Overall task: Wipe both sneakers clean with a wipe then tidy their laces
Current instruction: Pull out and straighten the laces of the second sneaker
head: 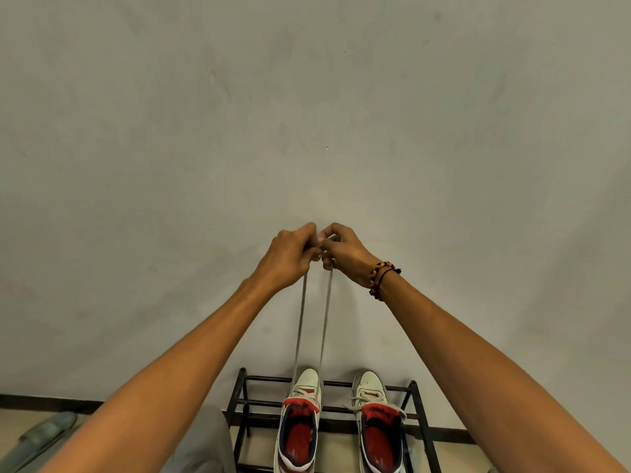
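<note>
Looks like the lace stage now: both sneakers sit on the black rack (pixel 415 390) against the wall. The left sneaker (pixel 300 421) has its laces (pixel 324 319) pulled up taut, left hand (pixel 290 254) and right hand (pixel 345 250) each with a closed grip pinching the ends together. The right sneaker (pixel 379 421) is loosely laced, probably next. No wipe in sight; can't judge cleanliness, heels cut off.

Matt painted wall (pixel 307 97), faintly scuffed. Black metal rack (pixel 418 404) of thin bars, dull sheen. Two sneakers (pixel 370 387) with smooth off-white uppers and red cloth lining. Flat woven cloth laces (pixel 300 322). Beaded bracelet (pixel 379 278), glossy.
</note>
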